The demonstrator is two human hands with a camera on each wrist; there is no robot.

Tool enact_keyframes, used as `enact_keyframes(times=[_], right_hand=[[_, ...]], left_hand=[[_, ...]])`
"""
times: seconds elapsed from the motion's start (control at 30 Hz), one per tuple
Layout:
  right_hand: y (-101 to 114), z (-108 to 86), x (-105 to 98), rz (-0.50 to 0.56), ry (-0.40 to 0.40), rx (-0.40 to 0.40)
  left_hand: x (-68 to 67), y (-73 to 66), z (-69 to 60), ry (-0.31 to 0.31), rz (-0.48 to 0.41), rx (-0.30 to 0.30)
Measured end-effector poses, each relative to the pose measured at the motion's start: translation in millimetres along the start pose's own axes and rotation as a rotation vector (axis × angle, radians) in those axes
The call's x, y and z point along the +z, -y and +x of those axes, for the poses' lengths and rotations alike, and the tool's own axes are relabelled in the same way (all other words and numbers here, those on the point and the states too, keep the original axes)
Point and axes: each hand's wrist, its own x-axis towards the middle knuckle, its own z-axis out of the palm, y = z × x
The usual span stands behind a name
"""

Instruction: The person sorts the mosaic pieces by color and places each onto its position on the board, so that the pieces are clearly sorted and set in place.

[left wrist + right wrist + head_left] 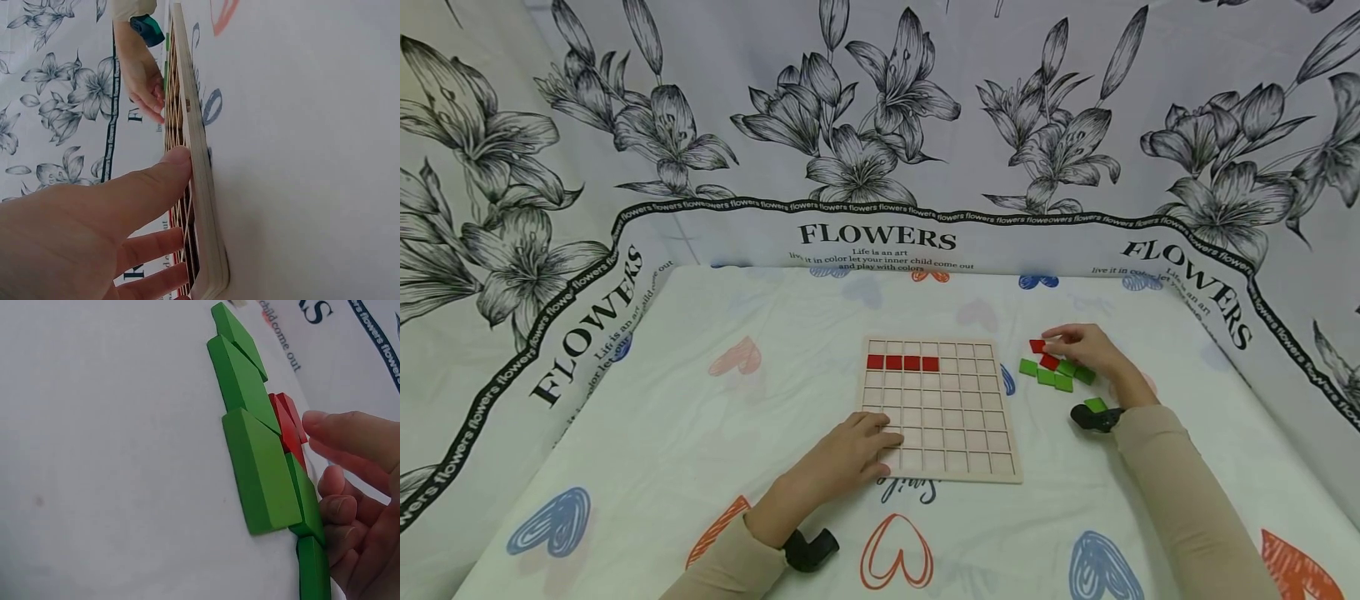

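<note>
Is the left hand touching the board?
Touching. The left wrist view shows it: the left hand has its thumb tip resting on the rim of the board, with no gap between them.

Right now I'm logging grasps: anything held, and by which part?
Nothing clearly: left hand touches the board near its left edge; right hand by a red tile, pinch unclear.

Left grip (848,450) on gridded board (957,418), right grip (1092,347) beside red tile (1036,345)
</note>
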Motion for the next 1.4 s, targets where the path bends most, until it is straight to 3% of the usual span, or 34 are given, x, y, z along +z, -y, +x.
enact_keyframes(times=[0.93, 1.4], right_hand=[[-0.2, 5.0, 2.8, -0.022, 0.009, -0.043], [1.6, 6.0, 6.4, -0.081, -0.054, -0.081]], left_hand=[[0.5, 0.6, -0.9, -0.015, 0.0, 0.009], [-1.5, -0.4, -0.6, 0.0, 0.005, 0.009]])
